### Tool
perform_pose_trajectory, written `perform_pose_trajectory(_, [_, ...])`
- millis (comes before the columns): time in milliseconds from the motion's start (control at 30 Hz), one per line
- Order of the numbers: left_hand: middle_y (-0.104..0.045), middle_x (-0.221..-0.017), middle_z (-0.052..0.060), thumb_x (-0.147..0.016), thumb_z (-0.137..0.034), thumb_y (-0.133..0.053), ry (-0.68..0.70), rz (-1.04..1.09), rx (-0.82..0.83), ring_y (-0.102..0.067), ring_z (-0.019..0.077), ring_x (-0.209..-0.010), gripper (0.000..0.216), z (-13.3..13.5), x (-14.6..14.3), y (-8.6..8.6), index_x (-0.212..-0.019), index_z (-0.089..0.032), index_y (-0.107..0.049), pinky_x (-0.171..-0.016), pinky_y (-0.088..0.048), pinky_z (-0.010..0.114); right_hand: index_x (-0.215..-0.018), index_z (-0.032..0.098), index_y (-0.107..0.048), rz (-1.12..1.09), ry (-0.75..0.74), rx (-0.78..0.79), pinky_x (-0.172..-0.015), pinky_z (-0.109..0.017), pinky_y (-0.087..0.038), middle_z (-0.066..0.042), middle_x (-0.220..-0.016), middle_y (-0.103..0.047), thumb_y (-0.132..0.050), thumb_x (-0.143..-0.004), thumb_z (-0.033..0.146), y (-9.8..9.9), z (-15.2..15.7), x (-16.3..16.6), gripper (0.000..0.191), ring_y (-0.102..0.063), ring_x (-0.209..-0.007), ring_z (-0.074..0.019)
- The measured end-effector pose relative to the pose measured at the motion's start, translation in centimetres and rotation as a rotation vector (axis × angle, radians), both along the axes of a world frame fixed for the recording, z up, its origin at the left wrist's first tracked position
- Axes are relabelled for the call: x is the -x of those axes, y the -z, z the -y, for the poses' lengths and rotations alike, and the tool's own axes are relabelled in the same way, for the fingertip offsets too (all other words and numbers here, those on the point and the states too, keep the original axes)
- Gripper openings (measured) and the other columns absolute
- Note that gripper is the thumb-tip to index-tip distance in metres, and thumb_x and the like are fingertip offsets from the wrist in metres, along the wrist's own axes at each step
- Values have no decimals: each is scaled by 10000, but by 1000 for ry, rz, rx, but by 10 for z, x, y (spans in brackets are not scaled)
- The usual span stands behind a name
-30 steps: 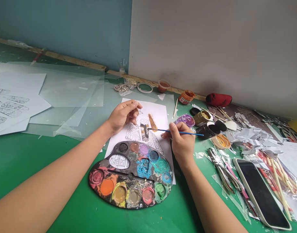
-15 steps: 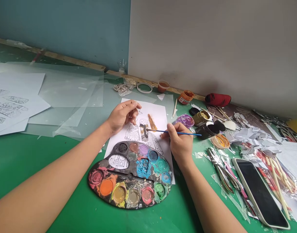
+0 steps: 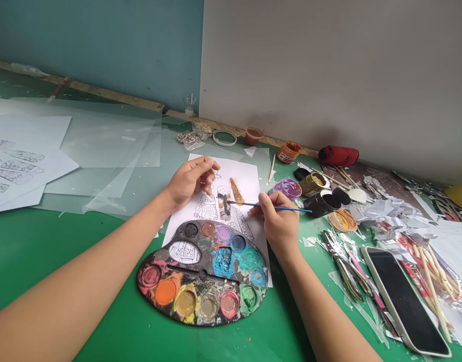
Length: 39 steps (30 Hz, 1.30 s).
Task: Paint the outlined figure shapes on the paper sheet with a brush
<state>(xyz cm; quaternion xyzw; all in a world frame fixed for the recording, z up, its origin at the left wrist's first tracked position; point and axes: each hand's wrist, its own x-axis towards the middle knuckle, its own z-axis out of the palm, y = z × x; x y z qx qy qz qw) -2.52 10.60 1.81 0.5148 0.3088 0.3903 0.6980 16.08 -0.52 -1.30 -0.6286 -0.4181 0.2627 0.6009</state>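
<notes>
My right hand (image 3: 280, 221) is closed round a thin paintbrush (image 3: 285, 208) with a blue handle. The brush tip touches a gold-and-black painted figure among the line drawings on a white sheet of paper (image 3: 249, 173). My left hand (image 3: 191, 182) rests on its side at the sheet's left edge, loosely curled with gaps between the fingers and nothing visible in it. A brown-gold painted wedge shape (image 3: 236, 192) lies right of the brush tip. Over the sheet's near part sits a paint palette (image 3: 204, 271) with several colour wells.
Open paint jars stand to the right: purple (image 3: 287, 188), gold (image 3: 314, 183), black (image 3: 323, 202) and orange (image 3: 289, 152). Pliers (image 3: 344, 266), a phone (image 3: 406, 301) and paper scraps (image 3: 396, 216) lie beyond my right arm. Clear sheets (image 3: 113, 136) and printed drawings (image 3: 27, 151) lie left.
My right hand and the paintbrush have shifted very slightly left, the tip staying on the same painted figure. My left hand keeps its place.
</notes>
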Motion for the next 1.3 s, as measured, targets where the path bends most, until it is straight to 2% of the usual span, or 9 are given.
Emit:
perform_pose_trajectory(233, [-472, -569, -39, -872, -358, -620, -2, -1, 6, -425, 85, -475, 193, 0, 0, -1, -791, -183, -611, -469, -469, 217, -588, 239, -517, 73, 42, -58, -564, -310, -474, 7, -511, -669, -657, -842, 422, -2, -2, 1, 342, -615, -485, -154])
perform_pose_trajectory(633, [-474, -569, -45, -874, -373, -630, -2, 21, 17, -426, 81, -457, 207, 0, 0, -1, -809, -177, -606, -472, -478, 224, -631, 232, -540, 12, 48, -96, -585, -312, -499, 9, -535, -658, -660, -823, 459, 0, -5, 0, 321, -626, -514, -146])
perform_pose_trajectory(833, [-453, -589, -53, -901, -375, -602, -58, 94, 69, -426, 79, -460, 204, -2, 2, -2, -812, -192, -592, -481, -463, 228, -649, 226, -563, 1, 30, -107, -594, -316, -499, 13, -543, -645, -669, -816, 480, -2, -3, 0, 322, -620, -528, -145])
perform_pose_trajectory(1033, [-453, -582, -55, -888, -407, -625, -68, 98, 84, -425, 80, -460, 231, -3, 2, -1, -802, -196, -585, -478, -452, 230, -659, 213, -624, 69, -65, -90, -583, -303, -494, 11, -560, -644, -664, -825, 427, -8, 6, 1, 274, -608, -544, -140])
perform_pose_trajectory(1300, [-459, -576, -50, -921, -378, -584, -75, 87, 92, -431, 80, -457, 226, -3, 1, -2, -796, -190, -588, -474, -450, 232, -686, 207, -674, -105, -159, -27, -536, -286, -488, 19, -579, -651, -759, -732, 377, -4, 6, -5, 196, -606, -512, -134])
